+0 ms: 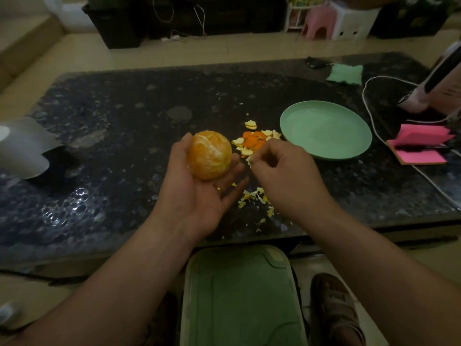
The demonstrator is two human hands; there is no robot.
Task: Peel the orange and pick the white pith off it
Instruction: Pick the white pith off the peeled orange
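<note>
The peeled round orange [209, 154] lies in the upturned left hand [199, 193], thumb curled against its side, above the dark speckled stone desk [112, 146]. Right of the orange, the right hand [282, 176] pinches a small pale pith scrap [250, 160]; loose orange-and-white peel pieces [254, 142] lie just beyond the orange.

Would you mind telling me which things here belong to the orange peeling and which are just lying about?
Job: orange, left hand holding it, right hand pinching a pith bit, peel pile, pith scraps.
Lying about: green plate (empty), pink notes, green cloth, white cable.
</note>
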